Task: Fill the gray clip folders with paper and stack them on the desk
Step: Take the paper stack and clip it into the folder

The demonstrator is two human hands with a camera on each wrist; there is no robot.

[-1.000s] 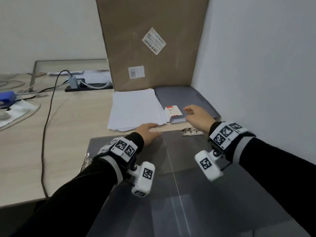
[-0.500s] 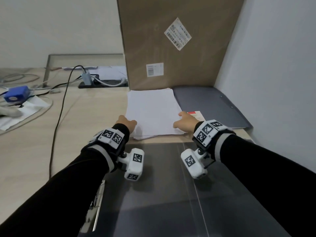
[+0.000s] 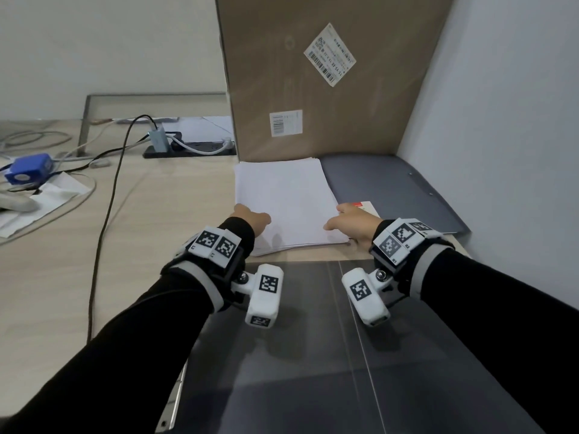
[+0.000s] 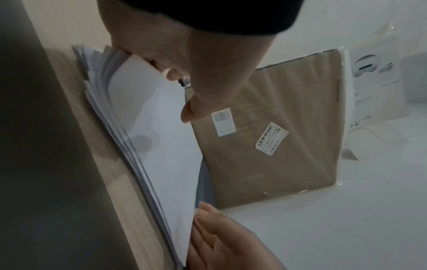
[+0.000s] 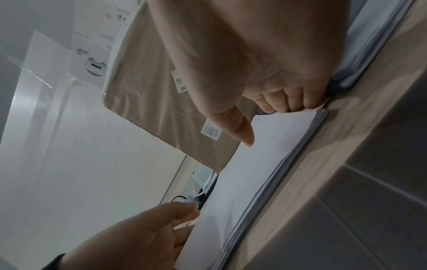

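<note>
At twelve o'clock on the desk (image 3: 175,195), directly ahead of the person, lies the stack of white paper (image 3: 285,198), its far edge against a tall cardboard box (image 3: 326,76).

- Left hand (image 3: 250,219) at the stack's near-left corner, about eleven o'clock. Left wrist view: fingers curled under the top sheets, thumb above, corner lifted and fanned. Pinching a thin batch, probably to part it from the sheets below.
- Right hand (image 3: 355,222) at the near-right corner, about one o'clock. Right wrist view: fingers curled tight at the edge of the sheets, thumb out over the top page. Clamped on paper; how many sheets, cannot tell.
- A hand at each near corner likely keeps the batch square and stops it sagging when raised.
- Open gray clip folder (image 3: 313,355) at six o'clock, flat under both forearms, its metal clip (image 3: 175,402) at the left edge. Placed nearest the body, so the batch needs only a short pull back onto it.
- Closed gray folders (image 3: 385,186) at two o'clock, just beside the paper against the wall (image 3: 501,120). Filled or waiting: cannot tell.
- At ten o'clock, well apart: black cable (image 3: 103,220), power strip (image 3: 191,150), small blue box (image 3: 29,169).

Judgement: step in hand is taking paper for the open folder; clipping, closing and stacking not yet done. Risk: sheets slipping askew as the batch separates.
</note>
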